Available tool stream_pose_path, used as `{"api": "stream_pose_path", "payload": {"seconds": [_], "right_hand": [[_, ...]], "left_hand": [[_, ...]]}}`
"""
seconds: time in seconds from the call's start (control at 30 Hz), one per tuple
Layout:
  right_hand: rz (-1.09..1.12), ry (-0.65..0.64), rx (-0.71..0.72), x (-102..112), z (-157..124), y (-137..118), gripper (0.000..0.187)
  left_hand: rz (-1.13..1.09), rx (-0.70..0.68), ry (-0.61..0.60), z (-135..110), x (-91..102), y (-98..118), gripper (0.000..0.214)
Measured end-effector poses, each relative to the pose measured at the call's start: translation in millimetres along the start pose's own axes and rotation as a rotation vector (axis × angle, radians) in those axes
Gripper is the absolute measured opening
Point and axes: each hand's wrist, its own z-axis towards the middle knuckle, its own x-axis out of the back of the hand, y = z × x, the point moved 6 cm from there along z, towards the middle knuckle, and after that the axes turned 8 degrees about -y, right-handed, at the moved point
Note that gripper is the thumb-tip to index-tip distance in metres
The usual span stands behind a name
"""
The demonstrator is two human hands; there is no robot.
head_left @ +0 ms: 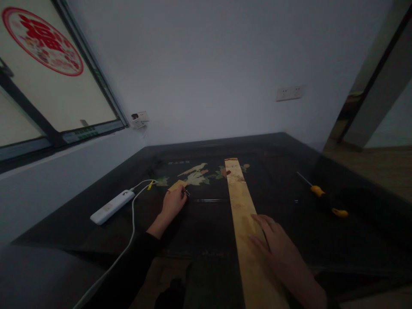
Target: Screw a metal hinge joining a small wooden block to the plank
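Observation:
A long, pale wooden board [240, 210] runs from the bottom of the view out over the dark tabletop, its far end darker and stained. My right hand [278, 246] grips its right side near the front, fingers across the top face. At the left, my left hand [174, 201] rests low over the table with its fingers pinched together. Small thin metallic bits [188, 193] show at those fingertips, too small to name. Just beyond the knuckles lies a small flat tan piece [177, 185], partly covered by the hand.
The dark table [206, 223] bears a flower-and-bird picture [197, 175]. A white power strip [112, 207] with a white cable [133, 214] lies at the left. On the right is a screwdriver with a yellow-and-black handle [318, 191]. Wall and window stand behind.

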Motion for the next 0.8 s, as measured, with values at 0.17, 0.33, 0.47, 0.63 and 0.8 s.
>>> {"api": "stream_pose_path", "payload": {"seconds": [0.17, 0.33, 0.47, 0.63, 0.8], "right_hand": [[-0.260, -0.098, 0.011, -15, 2, -34, 0.067], [-0.391, -0.203, -0.030, -17, 3, -49, 0.069], [-0.421, -0.236, -0.035, -15, 6, -54, 0.059], [-0.367, -0.302, 0.004, -15, 22, -55, 0.061], [-0.324, -0.413, 0.059, -19, 45, -60, 0.064]], "left_hand": [[-0.052, -0.076, 0.064, -1, 1.1, 1, 0.015], [-0.102, -0.228, 0.181, -2, -0.8, 2, 0.017], [-0.144, -0.337, 0.178, 0, -7.9, 5, 0.027], [-0.146, -0.433, 0.077, 1, -19.9, 13, 0.033], [-0.121, -0.450, 0.041, 1, -25.2, 17, 0.038]]}}
